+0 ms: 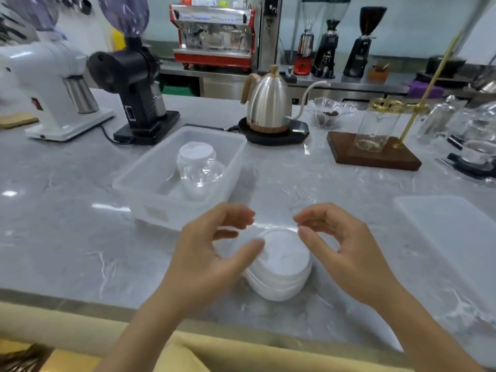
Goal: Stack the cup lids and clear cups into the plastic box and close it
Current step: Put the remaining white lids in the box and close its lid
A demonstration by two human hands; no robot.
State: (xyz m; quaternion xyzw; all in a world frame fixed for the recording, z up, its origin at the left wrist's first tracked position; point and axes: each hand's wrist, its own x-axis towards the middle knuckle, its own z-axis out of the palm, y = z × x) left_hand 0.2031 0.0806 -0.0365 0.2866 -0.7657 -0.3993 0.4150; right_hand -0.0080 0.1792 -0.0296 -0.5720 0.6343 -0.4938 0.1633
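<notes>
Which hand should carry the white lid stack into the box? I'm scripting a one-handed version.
Left, probably. The left hand hovers on the side of the lid stack nearer the open plastic box, so it avoids crossing over. The right hand hovers on the far side, nearer the box lid.

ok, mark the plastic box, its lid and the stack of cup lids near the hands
plastic box (171,212), head view, near wall
box lid (451,237), head view, flat top
stack of cup lids (284,257), head view, top lid's face
</notes>
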